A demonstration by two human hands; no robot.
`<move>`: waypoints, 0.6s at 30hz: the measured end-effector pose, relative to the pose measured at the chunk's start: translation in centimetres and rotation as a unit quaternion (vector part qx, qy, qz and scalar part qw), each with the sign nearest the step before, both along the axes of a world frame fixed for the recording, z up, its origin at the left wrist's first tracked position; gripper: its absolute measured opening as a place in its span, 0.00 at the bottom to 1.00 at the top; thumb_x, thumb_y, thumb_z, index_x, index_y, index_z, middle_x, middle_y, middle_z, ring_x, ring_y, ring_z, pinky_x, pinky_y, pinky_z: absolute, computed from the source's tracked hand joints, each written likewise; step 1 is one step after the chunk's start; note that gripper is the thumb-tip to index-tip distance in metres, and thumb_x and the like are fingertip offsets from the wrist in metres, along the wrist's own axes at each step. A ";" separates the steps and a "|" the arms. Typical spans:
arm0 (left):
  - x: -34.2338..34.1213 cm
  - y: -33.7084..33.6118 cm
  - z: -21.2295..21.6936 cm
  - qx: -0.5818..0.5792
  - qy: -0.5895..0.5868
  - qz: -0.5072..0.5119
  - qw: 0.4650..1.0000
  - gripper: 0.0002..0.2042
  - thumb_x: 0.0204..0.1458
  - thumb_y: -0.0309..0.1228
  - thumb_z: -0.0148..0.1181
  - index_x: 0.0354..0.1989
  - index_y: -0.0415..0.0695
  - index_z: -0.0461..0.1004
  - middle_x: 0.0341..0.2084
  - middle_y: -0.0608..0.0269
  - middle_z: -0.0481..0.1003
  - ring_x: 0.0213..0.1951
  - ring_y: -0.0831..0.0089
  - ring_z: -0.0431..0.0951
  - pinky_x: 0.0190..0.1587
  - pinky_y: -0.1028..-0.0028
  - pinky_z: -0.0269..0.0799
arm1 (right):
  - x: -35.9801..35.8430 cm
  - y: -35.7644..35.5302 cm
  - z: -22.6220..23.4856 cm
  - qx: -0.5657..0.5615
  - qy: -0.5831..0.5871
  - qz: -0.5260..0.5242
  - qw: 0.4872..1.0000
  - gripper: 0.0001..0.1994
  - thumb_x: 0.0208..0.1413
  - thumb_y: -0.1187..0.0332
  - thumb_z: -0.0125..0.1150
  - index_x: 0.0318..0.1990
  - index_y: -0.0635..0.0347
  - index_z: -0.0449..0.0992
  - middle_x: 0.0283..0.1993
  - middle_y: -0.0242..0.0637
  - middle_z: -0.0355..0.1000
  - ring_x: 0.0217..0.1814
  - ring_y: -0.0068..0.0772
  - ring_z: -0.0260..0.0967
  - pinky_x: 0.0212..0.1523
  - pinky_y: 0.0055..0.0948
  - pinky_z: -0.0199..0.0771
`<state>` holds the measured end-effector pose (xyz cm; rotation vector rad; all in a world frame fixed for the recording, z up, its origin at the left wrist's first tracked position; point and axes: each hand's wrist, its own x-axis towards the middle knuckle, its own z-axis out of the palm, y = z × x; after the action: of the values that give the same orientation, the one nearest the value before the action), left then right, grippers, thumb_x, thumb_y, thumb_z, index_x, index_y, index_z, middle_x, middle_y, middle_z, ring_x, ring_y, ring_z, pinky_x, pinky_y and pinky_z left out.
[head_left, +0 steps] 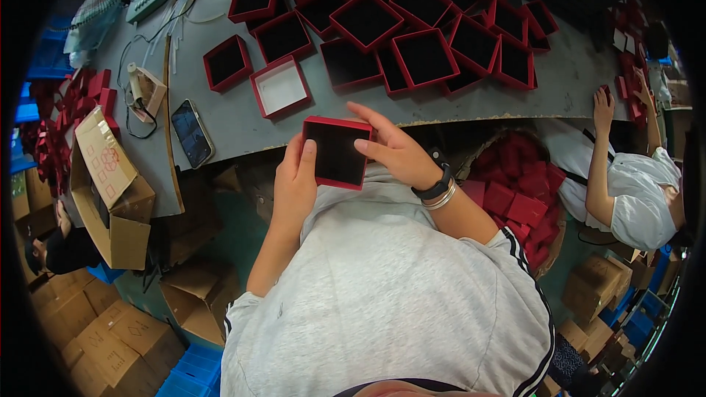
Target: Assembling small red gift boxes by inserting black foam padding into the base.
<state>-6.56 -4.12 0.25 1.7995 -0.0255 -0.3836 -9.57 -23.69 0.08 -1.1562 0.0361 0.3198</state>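
Head view: a small red box tray with a black lining point(337, 152) is held above the near edge of the grey table point(243, 129), in front of the person's grey shirt. The left hand point(294, 184) is closed on the tray's left side, with the thumb laid along its edge. The right hand point(393, 148) is clamped on the tray's right side, its fingers spread over the top right corner; a black watch and a bangle point(437, 190) are worn on that wrist. Just beyond the tray, 1 red tray with a white lining point(280, 87) is lying on the table, and a phone point(192, 133) is placed to its left near the table edge. Farther back, a heap of open red trays with black linings point(412, 29) is spread across the table. A basket of red box parts point(518, 191) is seen to the right, below the table. Another person in white point(632, 191) is seated at the far right, with a hand resting on the table.
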 end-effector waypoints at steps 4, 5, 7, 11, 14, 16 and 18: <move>0.3 -0.1 1.7 -0.035 0.028 -0.022 0.999 0.21 0.60 0.34 0.53 0.59 0.38 0.62 0.43 0.55 0.74 0.40 0.74 0.75 0.38 0.74 0.72 | -0.1 0.0 -0.2 0.003 0.054 -0.022 0.998 0.28 0.65 0.70 0.48 0.70 0.61 0.48 0.64 0.41 0.60 0.62 0.28 0.62 0.59 0.28 0.66; 0.3 -0.3 2.2 -0.025 0.056 -0.052 0.997 0.24 0.58 0.32 0.56 0.61 0.39 0.59 0.43 0.55 0.74 0.40 0.74 0.76 0.35 0.75 0.74 | 0.0 0.1 -0.2 0.032 0.061 -0.050 0.996 0.27 0.65 0.70 0.48 0.69 0.60 0.49 0.64 0.41 0.61 0.60 0.26 0.63 0.58 0.27 0.67; 0.1 -0.5 3.0 -0.016 0.086 -0.065 0.994 0.26 0.56 0.30 0.58 0.62 0.39 0.57 0.44 0.54 0.74 0.39 0.75 0.76 0.33 0.76 0.75 | 0.0 0.3 -0.3 0.061 0.069 -0.080 0.993 0.26 0.65 0.70 0.47 0.69 0.60 0.51 0.63 0.40 0.62 0.59 0.25 0.63 0.57 0.26 0.67; -0.3 -0.9 3.3 -0.036 0.083 -0.043 0.995 0.28 0.54 0.22 0.57 0.63 0.38 0.54 0.44 0.55 0.72 0.39 0.75 0.77 0.26 0.79 0.76 | -0.2 0.3 -0.9 -0.105 0.003 -0.081 0.991 0.26 0.61 0.70 0.53 0.65 0.60 0.55 0.57 0.41 0.66 0.51 0.24 0.67 0.49 0.24 0.70; -0.4 -0.6 2.3 -0.035 0.071 -0.056 0.995 0.26 0.57 0.27 0.55 0.63 0.40 0.55 0.42 0.54 0.73 0.37 0.74 0.77 0.30 0.77 0.77 | -0.1 0.3 -0.5 -0.217 -0.013 -0.055 0.975 0.28 0.57 0.70 0.58 0.63 0.60 0.56 0.51 0.44 0.69 0.44 0.28 0.72 0.44 0.26 0.73; -0.4 -0.7 2.1 -0.051 0.074 -0.042 0.995 0.23 0.59 0.28 0.53 0.62 0.40 0.55 0.42 0.54 0.73 0.36 0.74 0.77 0.31 0.77 0.77 | 0.0 0.4 0.1 -0.243 -0.018 -0.057 0.968 0.29 0.55 0.71 0.60 0.63 0.61 0.56 0.49 0.45 0.71 0.43 0.30 0.73 0.44 0.28 0.74; -0.1 -0.6 1.8 -0.066 0.077 -0.029 0.994 0.21 0.61 0.29 0.50 0.61 0.39 0.56 0.42 0.55 0.73 0.36 0.74 0.77 0.31 0.77 0.77 | 0.0 0.5 0.6 -0.217 -0.039 -0.069 0.973 0.31 0.52 0.75 0.62 0.64 0.61 0.56 0.52 0.43 0.68 0.52 0.30 0.69 0.51 0.25 0.70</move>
<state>-6.70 -4.73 2.09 1.6369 0.0046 -0.5478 -9.61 -23.17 0.63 -1.5910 0.1218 0.1454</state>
